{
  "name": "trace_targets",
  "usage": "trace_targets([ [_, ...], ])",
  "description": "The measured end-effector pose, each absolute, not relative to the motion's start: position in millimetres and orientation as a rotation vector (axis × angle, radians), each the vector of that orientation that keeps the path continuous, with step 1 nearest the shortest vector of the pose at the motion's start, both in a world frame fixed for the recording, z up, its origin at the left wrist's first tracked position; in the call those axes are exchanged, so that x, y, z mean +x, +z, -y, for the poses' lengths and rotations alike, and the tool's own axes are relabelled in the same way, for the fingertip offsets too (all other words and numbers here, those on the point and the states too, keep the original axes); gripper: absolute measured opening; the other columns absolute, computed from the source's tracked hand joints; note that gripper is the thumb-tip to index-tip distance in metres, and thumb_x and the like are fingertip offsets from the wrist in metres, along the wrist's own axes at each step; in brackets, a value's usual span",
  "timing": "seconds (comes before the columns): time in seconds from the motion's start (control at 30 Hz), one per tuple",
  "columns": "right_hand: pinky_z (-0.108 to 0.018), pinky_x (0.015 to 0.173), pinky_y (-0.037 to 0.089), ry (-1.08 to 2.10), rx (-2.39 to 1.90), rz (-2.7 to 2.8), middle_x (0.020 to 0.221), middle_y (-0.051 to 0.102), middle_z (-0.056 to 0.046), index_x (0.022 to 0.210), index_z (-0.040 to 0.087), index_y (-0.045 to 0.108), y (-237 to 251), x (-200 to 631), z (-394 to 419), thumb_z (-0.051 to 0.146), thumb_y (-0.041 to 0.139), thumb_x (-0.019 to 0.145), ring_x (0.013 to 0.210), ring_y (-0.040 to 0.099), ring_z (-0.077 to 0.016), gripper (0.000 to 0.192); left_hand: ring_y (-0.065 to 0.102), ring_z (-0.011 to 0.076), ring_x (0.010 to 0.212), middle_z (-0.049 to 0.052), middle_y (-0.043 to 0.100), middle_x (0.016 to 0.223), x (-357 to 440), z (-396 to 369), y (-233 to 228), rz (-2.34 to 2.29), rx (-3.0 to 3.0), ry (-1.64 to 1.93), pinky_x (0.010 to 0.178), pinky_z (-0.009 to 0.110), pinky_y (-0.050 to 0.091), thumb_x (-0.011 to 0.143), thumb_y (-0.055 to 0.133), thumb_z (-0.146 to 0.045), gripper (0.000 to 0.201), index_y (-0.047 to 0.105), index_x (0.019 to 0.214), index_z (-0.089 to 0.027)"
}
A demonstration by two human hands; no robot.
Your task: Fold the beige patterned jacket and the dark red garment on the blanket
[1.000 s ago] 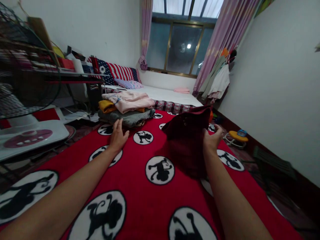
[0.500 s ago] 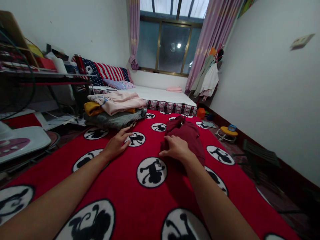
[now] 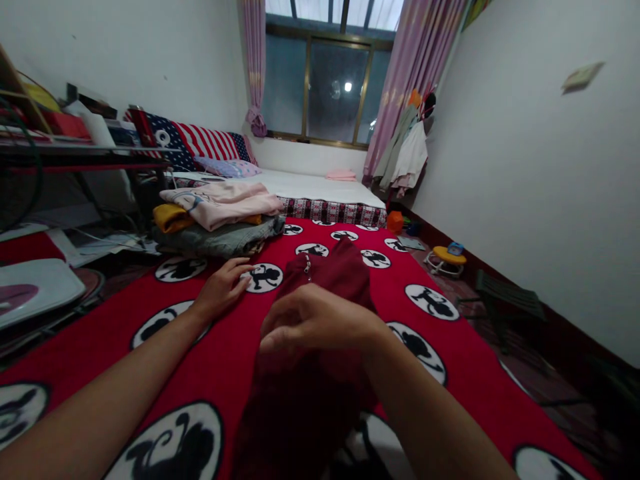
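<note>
Maroon garment bunched in my right hand; my left hand, at ten o'clock, lies flat and unclenched on the blanket. I'd best pull evenly.

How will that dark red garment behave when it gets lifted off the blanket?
Probably floppy: the dark red garment sags in soft folds under the right hand. Likely light, since one hand gathers it. It seems unlikely to slide much on the fuzzy red blanket.
</note>
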State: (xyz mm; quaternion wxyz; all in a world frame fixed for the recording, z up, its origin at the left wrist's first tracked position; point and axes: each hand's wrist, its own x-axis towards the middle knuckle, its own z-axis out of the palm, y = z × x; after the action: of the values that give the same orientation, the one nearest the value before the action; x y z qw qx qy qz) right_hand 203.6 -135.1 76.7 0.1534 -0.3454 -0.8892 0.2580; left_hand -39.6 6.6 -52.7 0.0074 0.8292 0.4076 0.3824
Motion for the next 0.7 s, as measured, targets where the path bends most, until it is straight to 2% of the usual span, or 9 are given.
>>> trace_targets([
  [0.07,-0.023,0.069,0.043,0.531,-1.280,2.271,0.088,0.072,-0.002,0.095,0.019,0.073,71,219,120,0.049,0.061,0.087,0.080,0.064,-0.0161,0.033,0.055,0.0244,0.118,0.011,0.057,0.128,-40,-7,-54,-1.247,2.586,1.186,0.106,0.040,0.041,0.092,0.044,-0.039,0.037,0.066,0.112,-0.016],
  [0.13,-0.028,0.078,0.045,0.119,-1.674,1.887,0.103,0.070,-0.008,0.104,0.019,0.070,62,246,100,0.045,0.062,0.086,0.095,0.064,-0.0219,0.033,0.057,0.0240,0.116,0.011,0.059,0.125,-41,-7,-56,-1.221,2.578,1.169,0.105,0.039,0.042,0.092,0.044,-0.039,0.036,0.067,0.109,-0.017],
  [0.2,-0.036,0.088,0.045,-0.169,-1.962,1.588,0.124,0.061,-0.017,0.123,0.015,0.060,51,277,81,0.044,0.069,0.080,0.113,0.057,-0.0304,0.054,0.059,0.0236,0.113,0.011,0.061,0.122,-41,-8,-57,-1.209,2.572,1.149,0.103,0.038,0.043,0.092,0.044,-0.040,0.036,0.068,0.105,-0.017],
  [0.23,-0.039,0.090,0.045,-0.180,-2.061,1.522,0.129,0.057,-0.021,0.128,0.011,0.056,45,292,74,0.048,0.072,0.076,0.117,0.055,-0.0339,0.066,0.060,0.0235,0.111,0.011,0.061,0.121,-41,-9,-58,-1.207,2.571,1.137,0.102,0.037,0.044,0.092,0.044,-0.040,0.036,0.068,0.104,-0.016],
  [0.3,-0.042,0.086,0.048,0.064,-2.167,1.550,0.122,0.061,-0.023,0.122,0.008,0.059,34,315,64,0.059,0.073,0.070,0.111,0.059,-0.0363,0.074,0.061,0.0235,0.109,0.011,0.062,0.119,-41,-9,-58,-1.207,2.575,1.114,0.099,0.036,0.046,0.092,0.045,-0.041,0.036,0.069,0.103,-0.016],
  [0.37,-0.039,0.080,0.051,0.463,-2.085,1.656,0.104,0.071,-0.016,0.106,0.013,0.068,22,326,59,0.062,0.072,0.068,0.097,0.065,-0.0317,0.062,0.060,0.0235,0.109,0.011,0.062,0.119,-40,-10,-58,-1.208,2.582,1.094,0.098,0.036,0.046,0.092,0.045,-0.042,0.037,0.069,0.103,-0.016],
  [0.43,-0.035,0.078,0.052,0.740,-1.872,1.705,0.092,0.074,-0.008,0.094,0.019,0.071,11,325,57,0.054,0.078,0.065,0.088,0.068,-0.0258,0.046,0.060,0.0234,0.109,0.011,0.062,0.120,-40,-10,-58,-1.208,2.587,1.077,0.098,0.036,0.046,0.092,0.045,-0.042,0.037,0.069,0.104,-0.017],
  [0.6,-0.034,0.077,0.055,1.141,-1.438,1.253,0.086,0.075,-0.006,0.086,0.016,0.070,-2,312,56,0.030,0.079,0.060,0.080,0.069,-0.0219,0.031,0.060,0.0231,0.108,0.011,0.063,0.118,-42,-10,-59,-1.212,2.585,1.081,0.098,0.036,0.046,0.092,0.046,-0.042,0.036,0.069,0.102,-0.017],
  [0.7,-0.034,0.079,0.057,1.158,-1.152,0.988,0.084,0.075,-0.005,0.084,0.017,0.069,2,328,54,0.026,0.073,0.060,0.076,0.070,-0.0206,0.026,0.061,0.0227,0.106,0.011,0.063,0.116,-44,-11,-59,-1.203,2.571,1.119,0.097,0.036,0.046,0.092,0.048,-0.041,0.034,0.070,0.101,-0.017],
])
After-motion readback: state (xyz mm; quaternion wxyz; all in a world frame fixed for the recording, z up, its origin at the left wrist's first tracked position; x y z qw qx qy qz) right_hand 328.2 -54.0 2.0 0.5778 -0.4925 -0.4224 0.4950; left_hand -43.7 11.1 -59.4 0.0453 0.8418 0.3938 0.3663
